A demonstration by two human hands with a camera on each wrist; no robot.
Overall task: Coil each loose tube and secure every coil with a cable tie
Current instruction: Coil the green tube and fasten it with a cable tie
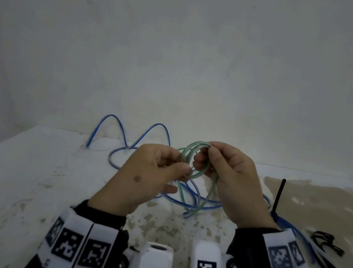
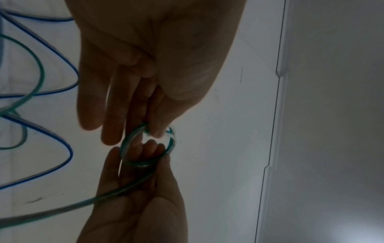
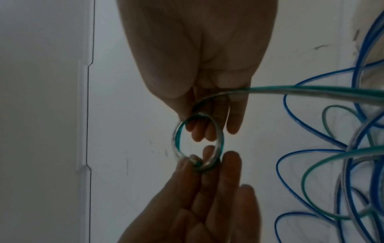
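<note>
Green-striped clear tube (image 1: 192, 157) forms a small round coil of a few turns, held up above the table (image 1: 25, 167) between the person's two hands, in front of the pale wall (image 1: 184, 53). The left hand (image 1: 149, 176) pinches the near-left side of the coil between thumb and forefinger, its other fingers loosely extended below; in the left wrist view the same hand (image 2: 149, 65) closes its thumb tip on the ring (image 2: 145, 148) while the longer fingers lie straight beside it. The right hand (image 1: 231, 178) grips the far-right side of the coil, fingers curled through and over the loop, and the right wrist view shows this hand (image 3: 199, 65) with fingertips poking inside the ring (image 3: 197, 141) and the loose length of green tube running off to the side across its fingers. That free length hangs down from the coil to the table and lies there among the loops of a blue-striped tube (image 1: 128, 135), which sprawls uncoiled behind and beneath the hands, two of its arcs rising against the wall. To the right on the table sits a bundled blue tube with a black cable tie (image 1: 279, 195) whose tail stands upright, and nearer the edge lie several loose black cable ties (image 1: 327, 245). Both wrists wear black bands carrying white marker tags (image 1: 82, 246).
</note>
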